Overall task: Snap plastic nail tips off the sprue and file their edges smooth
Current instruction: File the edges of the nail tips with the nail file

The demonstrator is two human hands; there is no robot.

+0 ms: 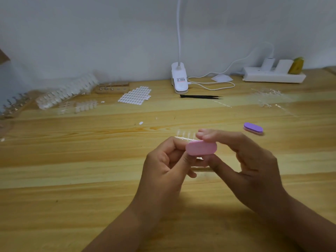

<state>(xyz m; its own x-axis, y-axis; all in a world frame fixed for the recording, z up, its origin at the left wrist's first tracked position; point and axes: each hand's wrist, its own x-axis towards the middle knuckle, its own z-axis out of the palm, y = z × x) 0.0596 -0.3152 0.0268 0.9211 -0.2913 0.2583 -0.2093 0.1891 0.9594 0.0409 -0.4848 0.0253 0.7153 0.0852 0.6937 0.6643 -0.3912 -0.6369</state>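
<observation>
Midway above a pale wood-grain worktop (72,179), a person's right hand (254,164) pinched a pink, oval, matte buffing block (201,147) between thumb and fingers, while the left hand (163,164) curled its fingers shut around something too small to make out. Just behind the hands lay a clear plastic sprue (185,135) with nail tips attached. A purple oval block (253,128) sat to the right. Farther back stood a white clip lamp (179,79) bearing a label too blurred to read, black tweezers (200,96), a sheet of white oval stickers (135,95), stacked clear nail tips (67,91) and a white power strip (272,75).
</observation>
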